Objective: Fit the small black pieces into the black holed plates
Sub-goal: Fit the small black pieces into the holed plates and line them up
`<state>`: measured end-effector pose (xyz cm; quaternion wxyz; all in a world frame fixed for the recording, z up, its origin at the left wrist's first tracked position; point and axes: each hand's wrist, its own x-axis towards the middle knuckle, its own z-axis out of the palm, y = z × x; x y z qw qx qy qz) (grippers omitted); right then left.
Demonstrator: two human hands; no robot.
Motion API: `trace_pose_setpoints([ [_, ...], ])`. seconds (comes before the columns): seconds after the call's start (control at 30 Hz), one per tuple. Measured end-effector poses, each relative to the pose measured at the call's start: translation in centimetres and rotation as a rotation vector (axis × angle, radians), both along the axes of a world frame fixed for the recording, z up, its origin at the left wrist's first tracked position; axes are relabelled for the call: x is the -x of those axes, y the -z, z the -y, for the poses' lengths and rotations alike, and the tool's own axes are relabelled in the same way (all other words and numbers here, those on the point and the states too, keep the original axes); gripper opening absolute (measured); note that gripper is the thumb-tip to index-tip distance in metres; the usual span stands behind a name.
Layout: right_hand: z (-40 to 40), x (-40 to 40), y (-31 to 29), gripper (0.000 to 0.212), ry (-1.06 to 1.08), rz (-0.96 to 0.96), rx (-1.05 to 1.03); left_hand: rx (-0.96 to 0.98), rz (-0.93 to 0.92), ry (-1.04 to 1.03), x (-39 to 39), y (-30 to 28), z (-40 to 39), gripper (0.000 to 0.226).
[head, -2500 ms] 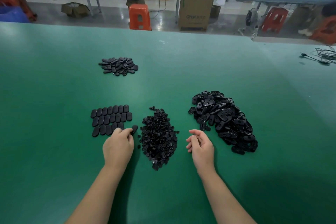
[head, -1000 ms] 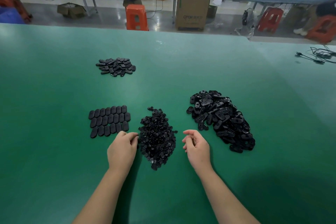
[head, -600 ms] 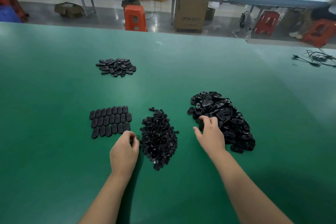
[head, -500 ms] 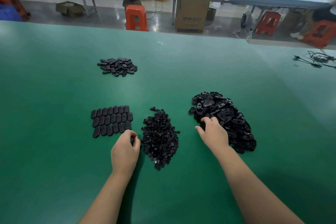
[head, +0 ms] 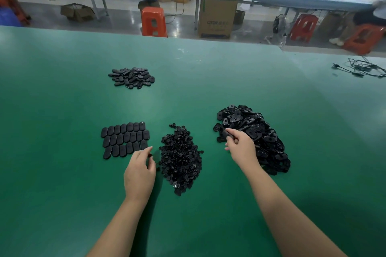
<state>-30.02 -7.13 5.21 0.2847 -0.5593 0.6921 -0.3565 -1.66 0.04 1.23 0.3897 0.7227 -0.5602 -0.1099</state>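
The right hand (head: pixel 242 148) sits at the near left edge of the big heap of black holed plates (head: pixel 257 135) on the green bench (head: pixel 62 204), fingers curled, pinching one plate (head: pixel 226 133) between thumb and forefinger. The left hand (head: pixel 139 171) rests on the bench just left of the pile of small black pieces (head: pixel 180 156), its fingers bent inward with a small dark piece (head: pixel 149 155) held at the fingertips. Just beyond the left hand lies a neat patch of plates laid flat in rows (head: pixel 125 139), touching one another. Farther back on the left, well apart from the rest, sits a smaller loose heap of plates (head: pixel 132 77).
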Motion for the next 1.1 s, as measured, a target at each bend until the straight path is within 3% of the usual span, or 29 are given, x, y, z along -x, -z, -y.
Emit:
trace_pose_setpoints([
  [0.3,-2.0,-3.0,0.8,0.008,0.021,0.741,-0.046,0.006,0.03,0.0,-0.2,0.0,0.1,0.021],
  [0.53,-3.2,-4.2,1.0,0.016,0.024,0.951,-0.093,-0.026,-0.006,-0.041,-0.2,-0.1,0.2,0.005],
  [0.67,-3.6,-4.3,1.4,0.016,0.027,0.938,-0.11,-0.032,-0.013,-0.034,-0.2,-0.2,0.1,0.007],
  [1.1,-4.9,-4.1,3.2,0.005,-0.042,0.617,-0.011,-0.01,-0.041,-0.011,-0.2,-0.4,0.1,0.015],
])
